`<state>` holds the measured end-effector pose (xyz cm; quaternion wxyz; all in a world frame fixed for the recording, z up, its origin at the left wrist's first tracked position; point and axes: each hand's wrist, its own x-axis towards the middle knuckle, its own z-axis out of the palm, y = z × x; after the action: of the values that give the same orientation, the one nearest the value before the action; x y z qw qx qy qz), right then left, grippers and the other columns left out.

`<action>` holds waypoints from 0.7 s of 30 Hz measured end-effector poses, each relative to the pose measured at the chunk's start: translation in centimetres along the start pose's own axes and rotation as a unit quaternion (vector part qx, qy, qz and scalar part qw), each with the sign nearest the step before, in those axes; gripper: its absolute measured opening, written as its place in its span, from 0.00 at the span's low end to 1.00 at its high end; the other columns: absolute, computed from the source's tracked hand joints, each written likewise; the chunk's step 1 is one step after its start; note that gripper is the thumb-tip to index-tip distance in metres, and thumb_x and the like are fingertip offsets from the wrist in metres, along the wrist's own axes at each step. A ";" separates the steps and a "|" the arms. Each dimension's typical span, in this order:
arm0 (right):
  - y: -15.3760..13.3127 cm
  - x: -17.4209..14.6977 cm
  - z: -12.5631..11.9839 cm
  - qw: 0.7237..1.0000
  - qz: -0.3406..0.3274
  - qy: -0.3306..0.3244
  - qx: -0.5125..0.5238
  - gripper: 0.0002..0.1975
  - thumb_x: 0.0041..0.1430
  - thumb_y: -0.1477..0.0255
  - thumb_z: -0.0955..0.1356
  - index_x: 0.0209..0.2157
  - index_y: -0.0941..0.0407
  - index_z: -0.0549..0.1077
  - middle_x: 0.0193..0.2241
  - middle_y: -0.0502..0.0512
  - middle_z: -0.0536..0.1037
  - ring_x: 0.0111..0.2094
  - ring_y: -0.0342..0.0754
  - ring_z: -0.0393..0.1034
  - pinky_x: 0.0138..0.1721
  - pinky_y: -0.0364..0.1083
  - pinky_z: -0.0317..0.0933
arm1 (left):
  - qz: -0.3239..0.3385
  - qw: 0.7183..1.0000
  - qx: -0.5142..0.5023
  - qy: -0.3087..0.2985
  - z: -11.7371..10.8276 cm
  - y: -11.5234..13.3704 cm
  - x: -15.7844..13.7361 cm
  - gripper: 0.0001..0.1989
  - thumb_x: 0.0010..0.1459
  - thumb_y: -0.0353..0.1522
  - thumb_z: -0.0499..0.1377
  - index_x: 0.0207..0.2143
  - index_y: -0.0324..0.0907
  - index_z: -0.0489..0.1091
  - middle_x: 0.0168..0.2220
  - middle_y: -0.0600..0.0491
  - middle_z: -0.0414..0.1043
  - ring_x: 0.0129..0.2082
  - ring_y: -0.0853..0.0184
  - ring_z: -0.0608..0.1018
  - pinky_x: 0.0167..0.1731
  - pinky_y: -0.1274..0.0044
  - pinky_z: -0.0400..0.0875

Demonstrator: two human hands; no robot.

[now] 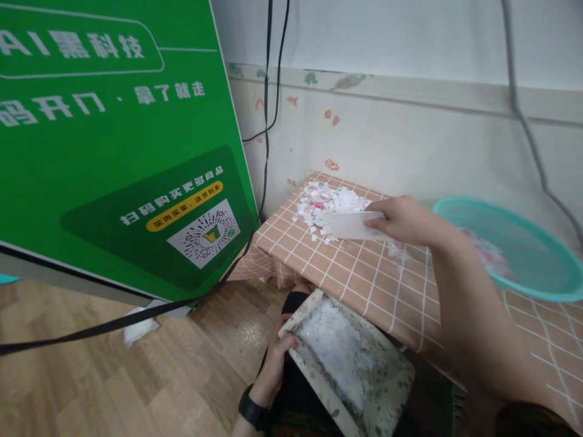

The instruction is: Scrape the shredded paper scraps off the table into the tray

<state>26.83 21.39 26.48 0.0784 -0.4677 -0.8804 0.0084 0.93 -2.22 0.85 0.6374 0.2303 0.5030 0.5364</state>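
Observation:
My right hand [405, 220] is closed on one end of a flat white card [353, 225], held low over the table. The card's far edge meets a heap of small white and pink paper scraps [334, 197]. Below the table edge, my left hand [276, 355] grips the rim of a stained, shallow whitish tray [387, 370]. Many white paper scraps [330, 334] lie inside that tray, which tilts over my lap. A few more scraps [397, 250] lie on the cloth under my right hand.
A checked brown tablecloth [350, 273] covers the table. A turquoise basket [542, 243] with pinkish scraps stands at the right. The green cabinet [113, 133] rises at the left, with a black strap [218, 282] running past it. White material [139, 325] lies on the wooden floor.

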 end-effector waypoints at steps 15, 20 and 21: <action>1.4 1.1 -0.3 0.997 -0.031 -0.016 0.070 0.10 0.60 0.68 0.65 0.31 0.53 0.79 0.23 0.50 0.78 0.25 0.46 0.69 0.29 0.45 0.55 | -0.032 0.989 0.032 -0.143 2.6 -0.9 3.3 0.19 0.41 0.30 0.58 0.39 0.43 0.73 0.34 0.52 0.71 0.38 0.57 0.72 0.40 0.71 0.64; 0.8 1.1 -0.3 0.992 -0.048 -0.061 0.101 0.09 0.59 0.71 0.66 0.29 0.54 0.77 0.24 0.50 0.78 0.26 0.45 0.69 0.29 0.45 0.55 | -0.050 0.979 0.055 -0.188 3.6 -1.5 5.2 0.15 0.44 0.31 0.60 0.38 0.44 0.74 0.36 0.52 0.72 0.40 0.56 0.72 0.45 0.68 0.65; 0.8 1.1 -0.3 0.991 -0.050 -0.071 0.103 0.09 0.59 0.71 0.66 0.29 0.54 0.77 0.25 0.50 0.79 0.26 0.45 0.69 0.29 0.45 0.55 | -0.053 0.978 0.057 -0.193 3.7 -1.5 5.5 0.15 0.44 0.32 0.60 0.38 0.44 0.74 0.37 0.51 0.73 0.41 0.55 0.72 0.45 0.68 0.65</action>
<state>26.93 22.70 26.88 0.0639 -0.4107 -0.9005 0.1279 4.49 3.19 -1.14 0.7357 0.3388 0.4113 0.4180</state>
